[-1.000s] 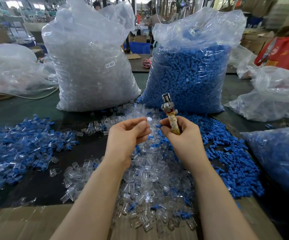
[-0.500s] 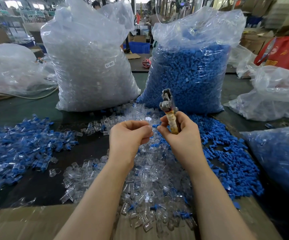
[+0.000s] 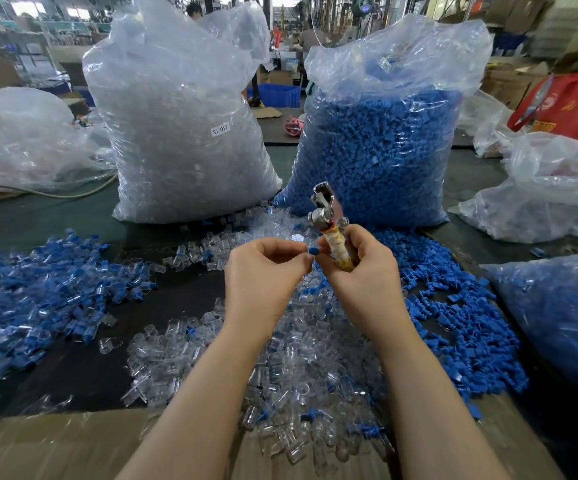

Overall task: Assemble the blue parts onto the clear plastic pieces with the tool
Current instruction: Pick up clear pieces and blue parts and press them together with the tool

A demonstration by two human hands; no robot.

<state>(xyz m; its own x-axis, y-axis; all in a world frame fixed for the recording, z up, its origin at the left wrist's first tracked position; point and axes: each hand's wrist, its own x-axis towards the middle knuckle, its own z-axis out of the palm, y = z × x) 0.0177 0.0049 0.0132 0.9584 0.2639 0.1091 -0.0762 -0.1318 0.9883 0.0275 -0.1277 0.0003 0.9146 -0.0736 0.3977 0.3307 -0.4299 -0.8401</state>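
Both my bare forearms reach forward from the bottom of the view and draw together, so that my hands meet at the middle, knuckles up. My left hand [image 3: 267, 268] has its fingers curled, thumb and forefinger pinched together at the tips. My right hand [image 3: 360, 268] is curled in a fist-like grip, and its fingertips touch those of my left.
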